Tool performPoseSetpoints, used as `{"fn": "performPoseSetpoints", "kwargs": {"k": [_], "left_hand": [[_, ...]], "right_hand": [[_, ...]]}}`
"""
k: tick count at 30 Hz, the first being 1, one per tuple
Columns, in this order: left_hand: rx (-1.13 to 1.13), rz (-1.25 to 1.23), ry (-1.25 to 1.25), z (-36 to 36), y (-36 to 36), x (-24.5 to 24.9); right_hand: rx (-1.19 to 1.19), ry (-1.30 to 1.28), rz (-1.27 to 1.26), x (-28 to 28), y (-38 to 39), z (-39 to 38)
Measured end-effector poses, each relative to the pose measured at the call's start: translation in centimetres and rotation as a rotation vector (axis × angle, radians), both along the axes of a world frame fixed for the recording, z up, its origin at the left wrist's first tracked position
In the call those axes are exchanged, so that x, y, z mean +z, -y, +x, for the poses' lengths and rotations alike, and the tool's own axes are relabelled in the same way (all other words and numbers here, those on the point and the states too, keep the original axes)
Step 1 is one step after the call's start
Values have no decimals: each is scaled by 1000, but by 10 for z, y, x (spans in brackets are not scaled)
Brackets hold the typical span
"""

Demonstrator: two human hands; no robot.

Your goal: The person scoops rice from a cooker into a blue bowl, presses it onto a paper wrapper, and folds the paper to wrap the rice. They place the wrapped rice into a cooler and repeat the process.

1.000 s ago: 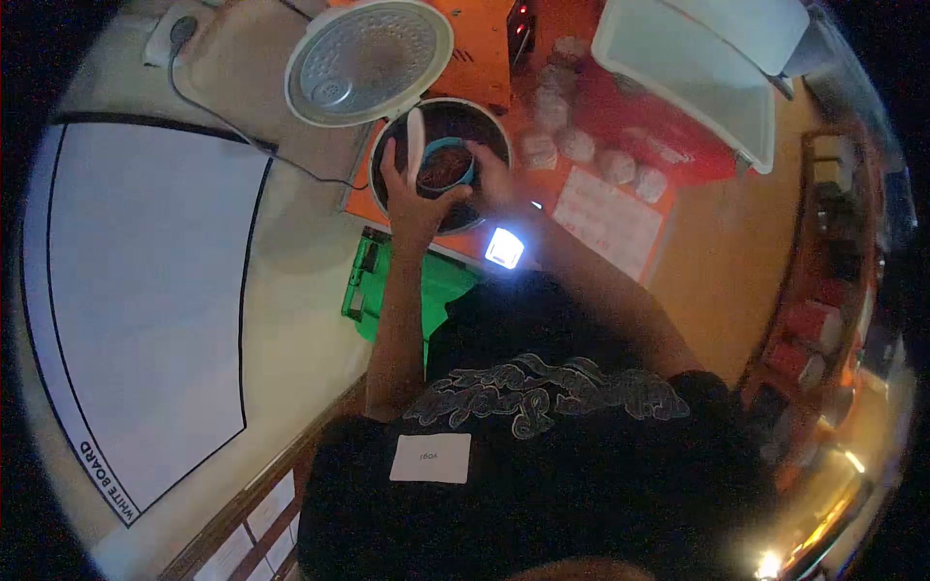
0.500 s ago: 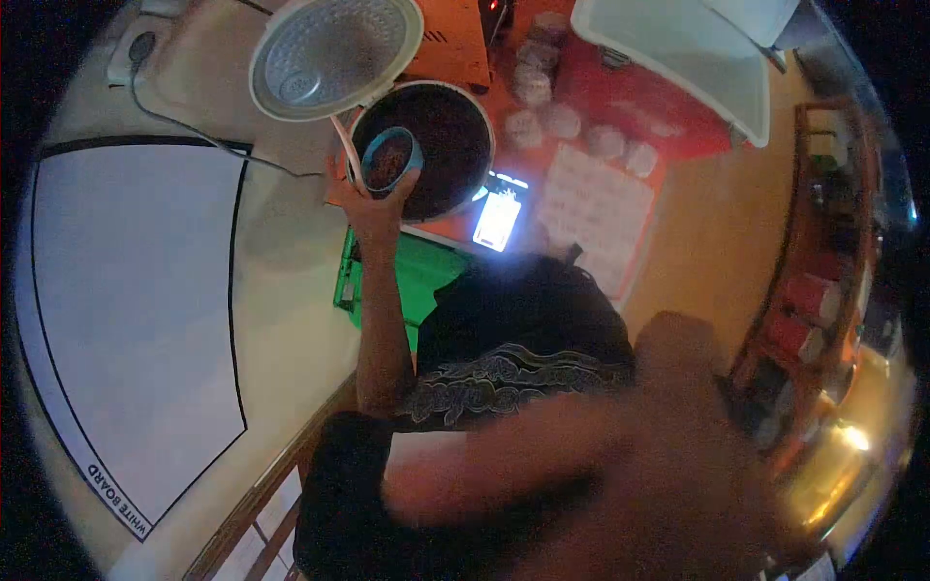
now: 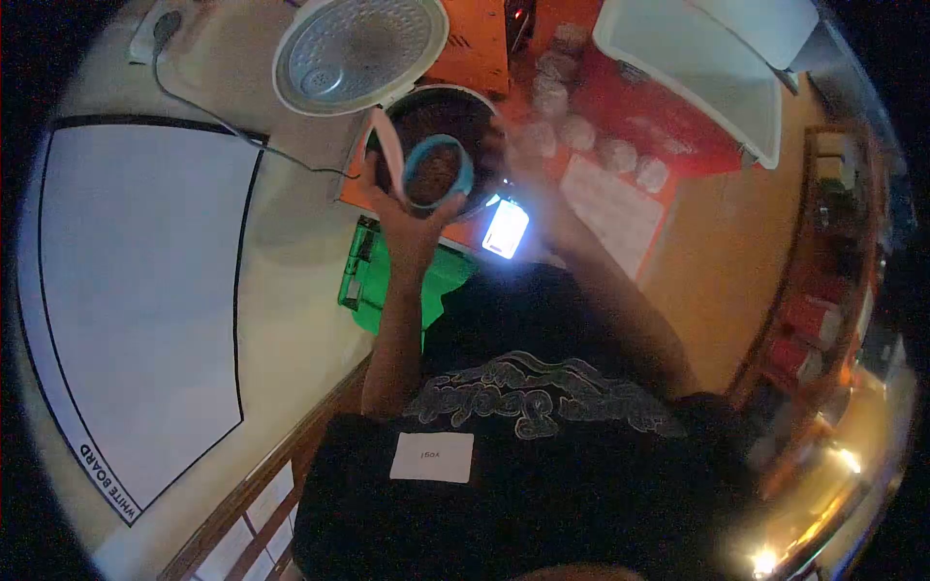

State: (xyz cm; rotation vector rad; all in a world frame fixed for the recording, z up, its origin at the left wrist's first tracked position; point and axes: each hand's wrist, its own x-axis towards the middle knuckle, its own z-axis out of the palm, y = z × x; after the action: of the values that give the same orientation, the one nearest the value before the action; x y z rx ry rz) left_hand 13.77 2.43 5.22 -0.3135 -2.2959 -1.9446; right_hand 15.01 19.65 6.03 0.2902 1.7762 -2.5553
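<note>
My left hand (image 3: 412, 218) is wrapped round a blue bowl (image 3: 464, 179) holding brown, grainy contents. A flat pale pink strip (image 3: 387, 145), shaped like a paddle, stands between that hand's fingers and the bowl. Beneath the bowl is a round pot (image 3: 455, 107) with a dark inside, like a rice cooker, its silvery dimpled lid (image 3: 363, 48) raised behind it. Smeared by motion, my right hand (image 3: 528, 160) is at the pot's right side, close to the bowl; its fingers do not show clearly.
A brightly lit phone-like screen (image 3: 506, 229) lies in front of the pot. Several clear rounded packs (image 3: 550, 97) line the red tabletop beside a white sheet (image 3: 615, 208). A white bin (image 3: 678, 68) stands behind. Green case (image 3: 387, 290) and whiteboard (image 3: 145, 290) are at left.
My right arm has swung from the near foreground up to the pot's right side. My left hand has shifted right with the bowl, and the pink strip now shows broader.
</note>
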Motion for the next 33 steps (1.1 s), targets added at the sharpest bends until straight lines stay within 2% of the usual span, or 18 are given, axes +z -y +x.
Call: {"fn": "performPoseSetpoints", "kwargs": {"k": [1, 2, 4, 7, 8, 9, 10, 11, 12, 13, 15, 17, 19, 23, 25, 27, 28, 33], "left_hand": [[0, -215, -65, 6, 0, -1], [-119, 28, 32, 14, -15, 14], [-122, -38, 34, 21, -20, 2], [-236, 40, 143, 16, -13, -2], [-229, -141, 177, 7, -3, -2], [-220, -322, 206, -2, 9, 0], [-244, -387, 306, -13, 21, 11], [-302, -577, 186, -28, 40, 14], [-358, -765, 64, -40, 57, 16], [-358, -766, 72, -47, 66, 23], [-460, -1215, 95, -59, 74, 43], [-461, -1354, 122, -56, 59, 60], [-650, -1543, 38, -57, 52, 58], [-677, -1565, -120, -42, 44, 2], [-594, -1385, -94, -36, 46, -4], [-491, -1395, -56, -10, 35, -4], [-378, -1400, -10, -1, 29, -4], [-380, -1316, -131, 2, 22, -38]], "right_hand": [[18, 295, -321, 19, 4, 12], [19, 293, -319, 10, 4, 9], [156, 51, -460, -19, 9, 9], [71, 175, -582, -31, 1, 9], [35, 102, -332, -36, -5, 12], [29, 109, -333, -43, -14, 16], [29, -64, 104, -54, -25, 21], [31, -238, 540, -69, -34, 23], [19, -8, -248, -95, -40, 15], [21, -1, -250, -87, -42, 18], [-178, 162, -417, -71, -49, 21], [-147, 134, -401, -91, -54, 22], [-123, 105, -390, -123, -55, 23], [-132, 287, -430, -151, -48, 24], [-128, 289, -516, -156, -46, 24], [87, 212, -181, -165, -44, 25], [85, 271, -269, -168, -45, 24], [67, 295, -373, -150, -48, 21]]}}
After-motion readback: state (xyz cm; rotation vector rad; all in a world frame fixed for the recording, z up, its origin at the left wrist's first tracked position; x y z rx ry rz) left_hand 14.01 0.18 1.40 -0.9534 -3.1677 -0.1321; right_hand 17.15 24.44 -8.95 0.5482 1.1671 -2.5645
